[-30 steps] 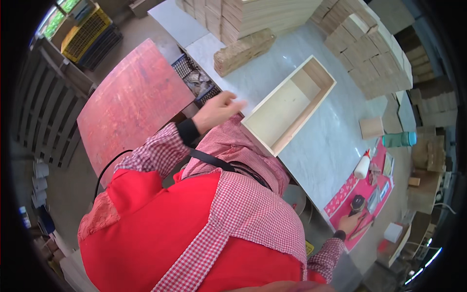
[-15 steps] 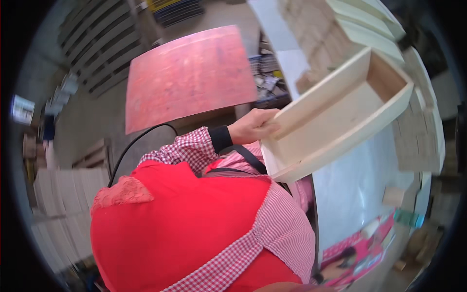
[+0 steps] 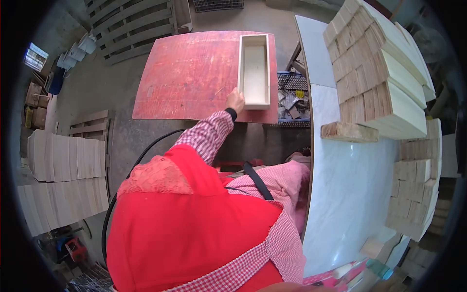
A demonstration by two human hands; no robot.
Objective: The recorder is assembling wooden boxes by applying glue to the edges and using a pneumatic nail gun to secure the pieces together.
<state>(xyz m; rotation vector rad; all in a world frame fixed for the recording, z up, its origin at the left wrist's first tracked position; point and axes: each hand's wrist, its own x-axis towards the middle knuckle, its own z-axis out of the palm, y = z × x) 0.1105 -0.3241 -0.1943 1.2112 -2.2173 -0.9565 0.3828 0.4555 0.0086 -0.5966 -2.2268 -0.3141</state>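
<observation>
My left hand [image 3: 236, 100] reaches forward in a checked sleeve with a black cuff. Its fingers close on the near left corner of a shallow, rectangular wooden box [image 3: 256, 73]. The box has no lid, and its pale inside faces up with nothing in it. It lies lengthwise along the right side of a red, scuffed board [image 3: 189, 75], which stands like a low table. My right hand is out of the picture.
A light worktop [image 3: 340, 194] runs along the right, with stacked wooden pieces [image 3: 365, 102] and a wood block [image 3: 348, 132] on it. A blue crate [image 3: 294, 97] of scraps stands beside the board. More stacked wood [image 3: 65, 158] is at left; a pallet [image 3: 131, 29] stands behind.
The wooden box has moved from above the worktop's edge, at right, over to the red board, with my left hand still on it. The view has shifted too.
</observation>
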